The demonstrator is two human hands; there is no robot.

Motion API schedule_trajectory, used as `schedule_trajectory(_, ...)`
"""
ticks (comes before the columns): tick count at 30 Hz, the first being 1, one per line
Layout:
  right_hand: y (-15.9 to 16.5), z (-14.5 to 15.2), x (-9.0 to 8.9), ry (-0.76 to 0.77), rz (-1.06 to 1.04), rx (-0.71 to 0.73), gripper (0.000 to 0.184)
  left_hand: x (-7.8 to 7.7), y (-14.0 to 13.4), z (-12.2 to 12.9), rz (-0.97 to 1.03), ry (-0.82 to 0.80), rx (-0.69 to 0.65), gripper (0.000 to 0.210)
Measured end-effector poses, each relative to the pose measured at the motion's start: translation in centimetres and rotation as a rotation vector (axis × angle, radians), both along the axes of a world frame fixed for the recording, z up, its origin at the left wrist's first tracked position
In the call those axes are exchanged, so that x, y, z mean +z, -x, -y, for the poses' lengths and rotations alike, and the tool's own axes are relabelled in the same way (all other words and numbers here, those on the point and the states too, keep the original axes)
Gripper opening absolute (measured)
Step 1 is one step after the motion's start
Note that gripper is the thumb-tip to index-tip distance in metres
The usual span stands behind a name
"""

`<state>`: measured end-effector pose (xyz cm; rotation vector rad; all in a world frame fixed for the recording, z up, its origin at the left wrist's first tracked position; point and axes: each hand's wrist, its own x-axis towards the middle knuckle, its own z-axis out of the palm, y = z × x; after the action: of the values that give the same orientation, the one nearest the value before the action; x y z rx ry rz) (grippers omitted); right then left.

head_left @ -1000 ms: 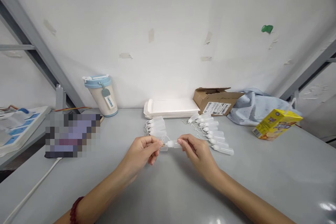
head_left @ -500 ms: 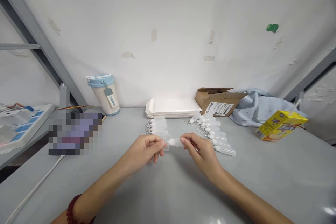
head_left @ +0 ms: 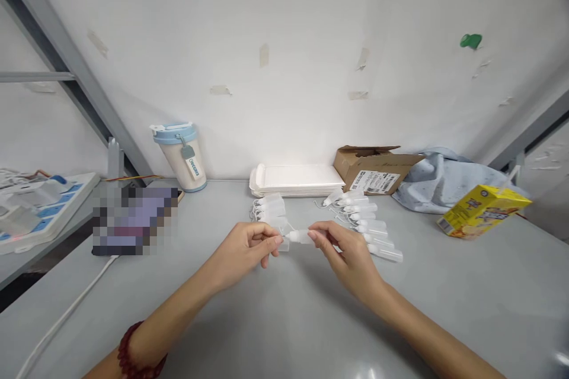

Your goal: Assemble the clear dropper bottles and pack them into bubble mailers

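Note:
Between thumb and fingers, my right hand (head_left: 340, 249) grips the body of a small translucent white squeeze bottle (head_left: 301, 237), which lies sideways with its nozzle toward the left. My left hand (head_left: 251, 249) is closed in a pinch right at the nozzle end; whatever is between its fingertips is too small to make out. A thin cord or strap rises from the bottle's neck. Just behind the left hand lies a row of similar bottles (head_left: 272, 207) with thin loops at their necks. To the right, behind my right hand, several more bottles (head_left: 372, 226) lie in a slanting row.
Behind the bottles stand a stack of white trays or packets (head_left: 302, 176) and an open cardboard box (head_left: 377, 169). A bluish cloth (head_left: 440, 180) and a yellow drink carton (head_left: 482, 211) are at right. At left are a tumbler (head_left: 182, 157), a blurred-out phone (head_left: 137, 219) and a power strip (head_left: 48, 207).
The view has shifted slightly. Both hands keep nearly the same pose around the bottle, and the rows of bottles lie as before.

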<state>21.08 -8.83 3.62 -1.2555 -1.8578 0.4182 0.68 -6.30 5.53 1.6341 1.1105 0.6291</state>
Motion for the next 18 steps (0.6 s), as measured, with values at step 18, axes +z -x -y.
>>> schedule_trajectory(18,-0.1,-0.23,-0.45,-0.02,0.057,0.008,0.028,-0.27,-0.24,-0.06,0.054,0.008,-0.02,0.025)
